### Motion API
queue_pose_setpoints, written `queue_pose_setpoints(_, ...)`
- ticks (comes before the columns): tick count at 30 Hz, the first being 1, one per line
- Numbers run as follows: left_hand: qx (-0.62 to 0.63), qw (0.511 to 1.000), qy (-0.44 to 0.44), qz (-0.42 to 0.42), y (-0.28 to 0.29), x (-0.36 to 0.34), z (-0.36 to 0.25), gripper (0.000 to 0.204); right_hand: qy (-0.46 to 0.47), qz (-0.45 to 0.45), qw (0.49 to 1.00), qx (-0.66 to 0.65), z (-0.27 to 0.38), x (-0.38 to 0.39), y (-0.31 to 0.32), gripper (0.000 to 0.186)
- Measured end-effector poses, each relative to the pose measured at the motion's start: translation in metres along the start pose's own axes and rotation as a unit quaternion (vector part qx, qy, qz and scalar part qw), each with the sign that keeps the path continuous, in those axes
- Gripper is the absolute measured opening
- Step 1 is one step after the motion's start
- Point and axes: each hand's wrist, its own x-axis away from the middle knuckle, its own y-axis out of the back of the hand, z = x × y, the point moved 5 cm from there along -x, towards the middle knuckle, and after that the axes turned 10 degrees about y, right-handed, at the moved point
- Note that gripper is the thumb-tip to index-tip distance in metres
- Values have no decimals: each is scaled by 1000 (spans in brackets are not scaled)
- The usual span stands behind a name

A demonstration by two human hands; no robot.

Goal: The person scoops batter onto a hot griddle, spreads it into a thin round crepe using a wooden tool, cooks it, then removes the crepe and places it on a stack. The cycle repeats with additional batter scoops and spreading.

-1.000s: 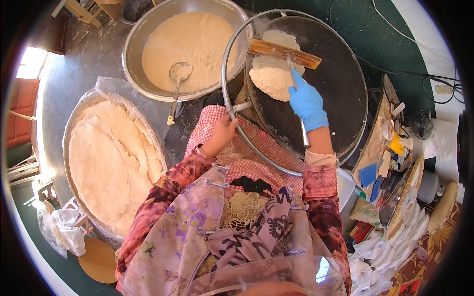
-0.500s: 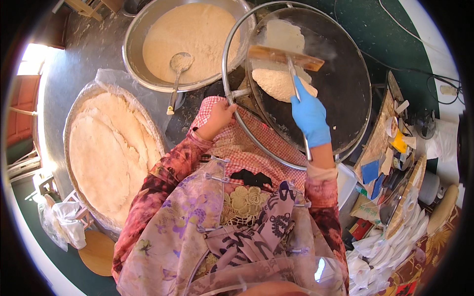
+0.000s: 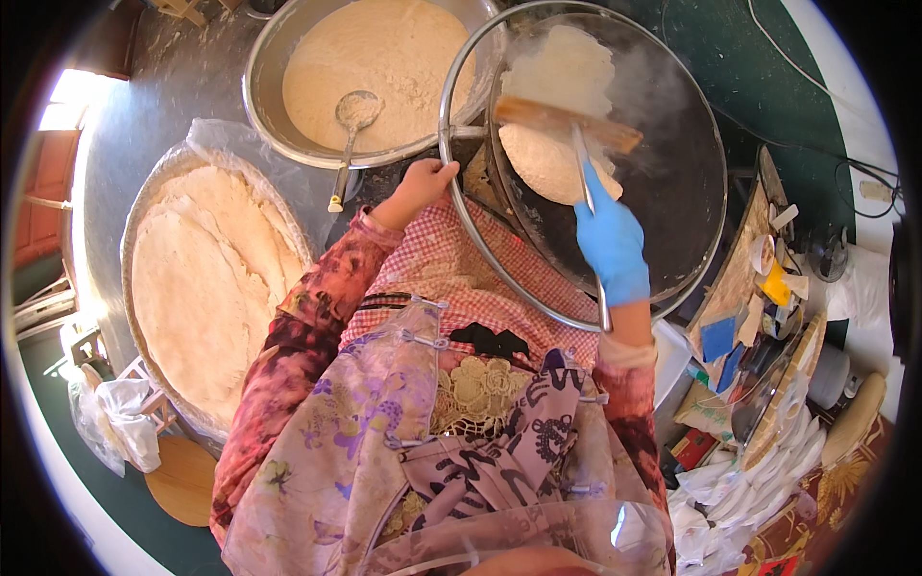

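My right hand (image 3: 613, 248), in a blue glove, is closed round the metal handle of a spreader with a wooden blade (image 3: 565, 123). The blade lies over a mound of pale batter (image 3: 545, 171) on a dark round griddle (image 3: 663, 206). Beyond the blade a thin, ragged layer of batter (image 3: 562, 69) covers part of the hot surface, and steam rises there. My bare left hand (image 3: 425, 185) is closed at the metal ring (image 3: 451, 96) that runs round the griddle, its fingertips against the tube; whether it grips the ring firmly is hard to see.
A big metal basin (image 3: 254, 91) of batter stands at the far left of the griddle, with a ladle (image 3: 346, 158) resting in it. Nearer left, a round tray (image 3: 134, 317) holds stacked flatbreads. Boards, a blue piece (image 3: 717, 338) and plastic bags (image 3: 759, 480) crowd the right side.
The spreader's blade has moved slightly nearer and right, and the thin layer beyond it looks wider. More steam shows. My left hand has shifted up along the ring a little.
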Motion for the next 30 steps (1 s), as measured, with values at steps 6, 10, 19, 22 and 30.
queue_pose_setpoints(6,36,999,23,6,-52,53,44,30,-57,21,995,-82,-27,56,13,58)
queue_pose_setpoints(10,57,997,20,-39,-59,52,51,30,4,-31,997,-64,-14,2,3,58)
queue_pose_setpoints(19,-37,999,35,-6,-16,10,21,28,-48,45,996,-59,-23,67,16,57)
queue_pose_setpoints(22,-36,998,45,34,-2,-2,5,29,-33,11,992,-121,-23,30,11,57)
queue_pose_setpoints(30,13,999,27,13,2,24,11,36,-19,30,999,-10,-6,56,6,56)
